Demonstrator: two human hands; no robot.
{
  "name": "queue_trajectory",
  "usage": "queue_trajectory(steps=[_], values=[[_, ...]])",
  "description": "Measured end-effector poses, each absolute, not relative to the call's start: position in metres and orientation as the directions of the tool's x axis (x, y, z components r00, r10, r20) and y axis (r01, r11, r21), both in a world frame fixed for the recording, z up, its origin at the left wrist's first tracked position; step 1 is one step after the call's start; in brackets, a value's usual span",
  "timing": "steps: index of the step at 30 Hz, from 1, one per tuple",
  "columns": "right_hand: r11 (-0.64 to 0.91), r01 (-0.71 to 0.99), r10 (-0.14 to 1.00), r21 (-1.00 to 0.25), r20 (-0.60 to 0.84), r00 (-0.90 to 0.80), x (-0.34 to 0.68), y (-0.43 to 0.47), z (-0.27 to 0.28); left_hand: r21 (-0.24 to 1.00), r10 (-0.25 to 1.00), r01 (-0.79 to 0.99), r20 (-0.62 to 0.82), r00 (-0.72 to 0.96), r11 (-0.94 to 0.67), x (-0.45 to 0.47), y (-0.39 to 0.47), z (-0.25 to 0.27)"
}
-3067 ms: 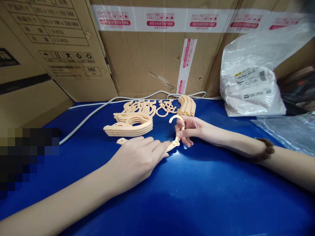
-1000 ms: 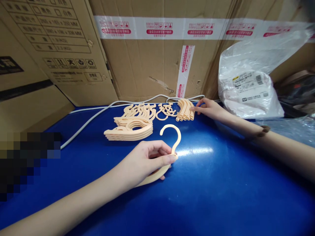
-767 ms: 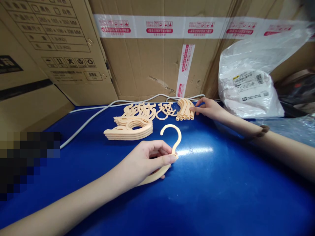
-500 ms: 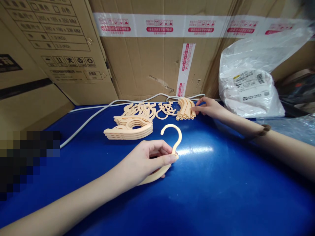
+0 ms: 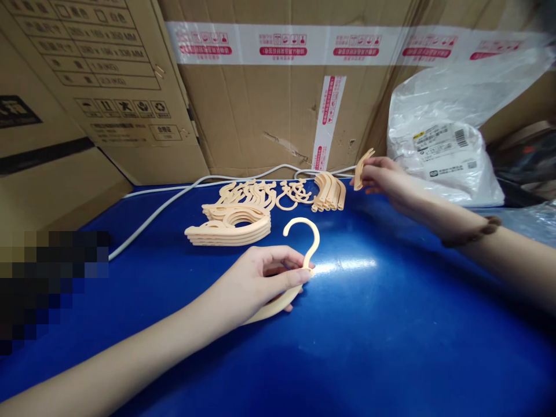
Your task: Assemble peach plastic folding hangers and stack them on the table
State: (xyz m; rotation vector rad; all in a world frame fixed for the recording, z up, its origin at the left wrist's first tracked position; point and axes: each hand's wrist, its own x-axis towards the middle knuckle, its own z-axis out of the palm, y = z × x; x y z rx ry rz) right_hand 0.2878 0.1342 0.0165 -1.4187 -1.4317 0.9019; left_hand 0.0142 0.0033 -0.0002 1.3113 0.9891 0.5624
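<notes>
My left hand (image 5: 269, 281) is closed on a cream plastic hanger part (image 5: 313, 237), its hook standing up above my thumb and a curved arm running below my fingers. My palm hides part of it. At the right, my right hand (image 5: 386, 176) pinches a curved cream hanger arm (image 5: 363, 169), lifted off the table. Just left of it lies a bundle of similar curved hanger arms (image 5: 329, 191). Loose hooks (image 5: 296, 194) lie beside that bundle. Farther left are more curved pieces (image 5: 247, 194) and a neat stack of hanger parts (image 5: 230, 231).
The table (image 5: 391, 336) has a glossy blue surface. Behind it stands a taped cardboard box (image 5: 252, 110), with another printed box (image 5: 108, 87) at left. A white cable (image 5: 160, 219) runs along the back. At right sits a white plastic bag (image 5: 438, 127).
My right hand has taken a curved hanger arm from the bundle and moved right and slightly up with it. My left hand stays almost in place with the hook piece.
</notes>
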Motion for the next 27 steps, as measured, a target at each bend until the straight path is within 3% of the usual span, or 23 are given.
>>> queue_trajectory(steps=[6,12,18,27], values=[[0.202,0.092,0.979,-0.975,0.201,-0.018,0.269,0.1,0.048,0.957,0.829,0.199,-0.285,0.481,0.213,0.013,0.004,0.002],[0.011,-0.075,0.984,-0.997,0.024,-0.179,0.254,0.049,0.032,0.96,0.862,0.232,-0.248,0.443,0.157,0.01,0.007,0.0],[-0.122,-0.101,0.899,-0.987,-0.067,-0.433,0.252,0.028,0.018,0.962,0.865,0.226,-0.24,0.44,0.152,0.009,0.006,0.001],[-0.181,-0.076,0.852,-0.98,-0.118,-0.51,0.254,0.027,0.014,0.971,0.853,0.177,-0.225,0.472,0.158,0.008,0.008,-0.001]])
